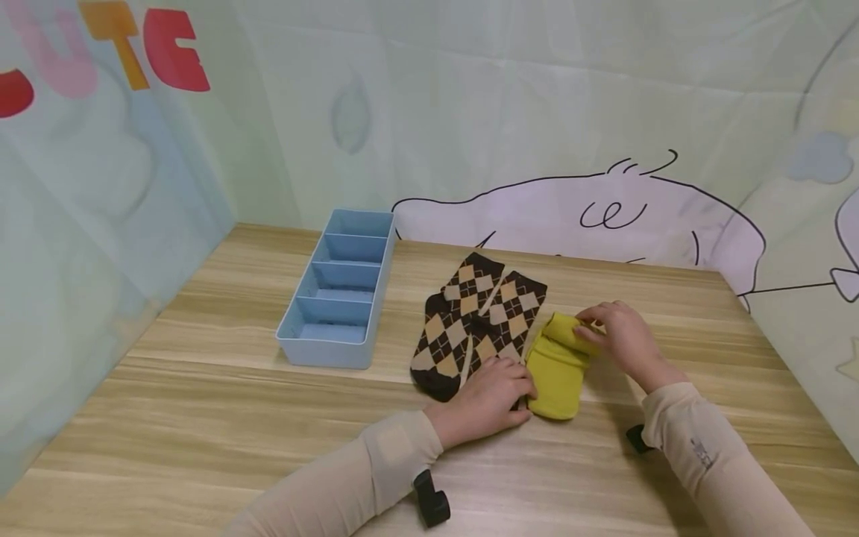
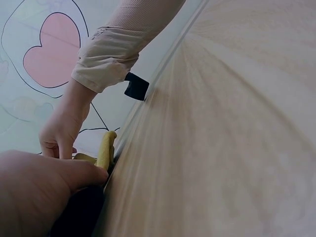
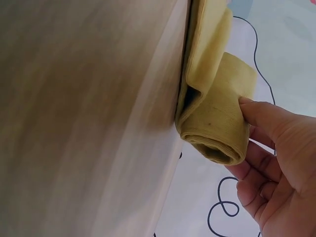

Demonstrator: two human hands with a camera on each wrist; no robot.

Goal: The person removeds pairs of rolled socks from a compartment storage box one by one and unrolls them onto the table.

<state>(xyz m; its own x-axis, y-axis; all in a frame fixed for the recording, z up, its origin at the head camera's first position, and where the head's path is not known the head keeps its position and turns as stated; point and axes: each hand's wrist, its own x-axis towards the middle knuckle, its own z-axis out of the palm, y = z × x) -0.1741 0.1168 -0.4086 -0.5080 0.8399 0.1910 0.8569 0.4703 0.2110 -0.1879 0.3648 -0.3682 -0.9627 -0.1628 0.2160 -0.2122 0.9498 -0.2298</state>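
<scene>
A pair of yellow socks lies on the table, its far end turned into a thick roll. My right hand pinches that roll, thumb on one side and fingers beneath it in the right wrist view. At the near left edge of the yellow socks, my left hand rests with relaxed fingers and touches the fabric. Its thumb stretches toward the yellow cloth in the left wrist view. Brown argyle socks lie flat to the left, partly covered by the left hand.
A light blue box with several compartments in a row stands left of the argyle socks. Printed cloth walls rise behind the wooden table and at both sides. Black straps hang at the wrists.
</scene>
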